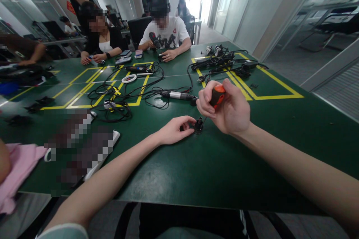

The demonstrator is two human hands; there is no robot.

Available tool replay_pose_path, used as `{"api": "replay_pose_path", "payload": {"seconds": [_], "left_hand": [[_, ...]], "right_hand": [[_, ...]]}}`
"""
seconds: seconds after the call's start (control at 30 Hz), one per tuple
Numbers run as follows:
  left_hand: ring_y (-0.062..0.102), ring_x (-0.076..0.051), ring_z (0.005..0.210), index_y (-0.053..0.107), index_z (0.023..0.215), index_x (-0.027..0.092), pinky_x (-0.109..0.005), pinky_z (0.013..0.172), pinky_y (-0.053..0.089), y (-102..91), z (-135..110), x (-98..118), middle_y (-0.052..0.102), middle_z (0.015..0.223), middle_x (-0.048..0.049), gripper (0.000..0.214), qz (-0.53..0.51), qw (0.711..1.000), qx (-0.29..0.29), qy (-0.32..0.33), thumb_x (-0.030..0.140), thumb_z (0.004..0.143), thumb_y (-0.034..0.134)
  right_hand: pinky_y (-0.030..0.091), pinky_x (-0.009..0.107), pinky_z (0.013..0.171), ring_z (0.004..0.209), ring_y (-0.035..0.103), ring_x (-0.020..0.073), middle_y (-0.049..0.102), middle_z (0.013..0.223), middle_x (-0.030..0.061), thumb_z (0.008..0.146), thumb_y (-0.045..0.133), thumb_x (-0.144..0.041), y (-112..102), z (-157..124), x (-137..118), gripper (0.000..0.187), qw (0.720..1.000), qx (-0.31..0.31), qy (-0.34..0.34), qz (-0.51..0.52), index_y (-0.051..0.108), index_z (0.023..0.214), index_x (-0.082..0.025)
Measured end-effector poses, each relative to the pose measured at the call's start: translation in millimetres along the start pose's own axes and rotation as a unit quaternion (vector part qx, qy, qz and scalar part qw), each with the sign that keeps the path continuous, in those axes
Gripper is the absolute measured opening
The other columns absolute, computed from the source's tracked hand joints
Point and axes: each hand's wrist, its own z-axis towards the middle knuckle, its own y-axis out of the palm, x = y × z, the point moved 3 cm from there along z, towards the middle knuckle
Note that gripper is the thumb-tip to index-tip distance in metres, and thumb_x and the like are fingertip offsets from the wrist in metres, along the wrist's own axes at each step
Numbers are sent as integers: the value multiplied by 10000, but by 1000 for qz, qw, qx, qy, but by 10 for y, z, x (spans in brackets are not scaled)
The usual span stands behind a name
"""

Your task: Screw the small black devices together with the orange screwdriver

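Note:
My right hand point(228, 110) is closed around an orange-handled screwdriver point(217, 95), held upright with its thin shaft pointing down. The tip meets a small black round part point(198, 125) standing on the green table point(196, 168). My left hand point(176, 130) pinches that black part from the left, fingers curled against it. Both forearms reach in from the near edge of the table.
A silver-and-black handheld tool point(179, 96) with its cable lies just beyond my hands. Tangled black cables point(112, 101) and a white ring point(129, 78) lie over yellow tape lines. More black devices point(221, 61) are piled at the far right. Other people sit along the far and left edges.

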Motion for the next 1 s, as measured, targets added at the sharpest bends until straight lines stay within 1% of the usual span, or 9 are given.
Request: {"api": "replay_pose_path", "payload": {"seconds": [0.1,0.2,0.37,0.43,0.53,0.67,0.73,0.9,1.0], "left_hand": [[604,-137,765,701,1223,152,-279,795,536,1,0,-9,680,870,-8,272,0,1000,2,0,242,968,679],[609,-141,765,699,1233,156,-283,795,537,0,-1,-18,687,873,-10,284,0,1000,0,1,257,969,677],[603,-140,771,697,1241,144,-285,806,536,-4,-2,-12,686,887,-19,293,4,1000,-1,6,257,972,674],[602,-139,772,696,1240,139,-286,809,537,-5,-2,-6,686,889,-21,290,3,1000,-1,6,249,972,674],[603,-141,769,698,1234,146,-288,807,541,-2,0,-4,692,882,-18,286,3,1000,-3,0,258,973,674],[601,-143,763,699,1232,153,-290,798,539,-3,1,-11,695,880,-18,293,5,1000,-1,-4,277,969,675],[600,-142,760,697,1238,155,-288,794,537,-5,-1,-13,689,874,-13,296,6,1000,-1,-2,272,968,674],[602,-142,758,699,1235,156,-281,787,531,-7,-4,-14,681,860,-7,288,4,1000,-2,2,265,969,670],[600,-142,759,698,1232,156,-280,787,529,-5,-3,-15,679,857,-4,286,4,1000,-1,1,260,967,671]], "right_hand": [[259,238,439,415,291,89,420,521,-89,915,690,-671,-19,-16,10,456,1000,5,-6,10,531,829,-252],[269,230,441,413,309,86,458,539,-92,896,741,-597,-30,-24,9,407,1000,9,-5,9,519,853,-257],[246,244,409,407,298,87,398,519,-69,919,654,-732,4,-4,-3,562,1000,1,14,-2,515,705,-231],[230,249,405,407,282,87,376,506,-66,915,627,-768,14,0,-4,598,1000,5,16,-8,529,682,-227],[232,247,412,404,260,90,376,497,-82,896,659,-747,6,-10,-3,535,1000,22,9,-8,558,766,-238],[249,235,427,401,274,89,428,510,-94,884,738,-616,-14,-23,-6,416,1000,20,-5,2,534,838,-256],[255,240,423,403,291,92,428,513,-84,898,726,-631,-13,-17,-9,437,1000,8,-1,-4,535,800,-249],[248,265,406,409,278,99,364,493,-59,919,603,-788,-5,3,-7,621,1000,0,15,-20,509,653,-235],[240,253,417,411,259,95,368,495,-74,922,633,-740,-11,-9,-1,540,1000,5,5,-4,555,742,-236]]}}
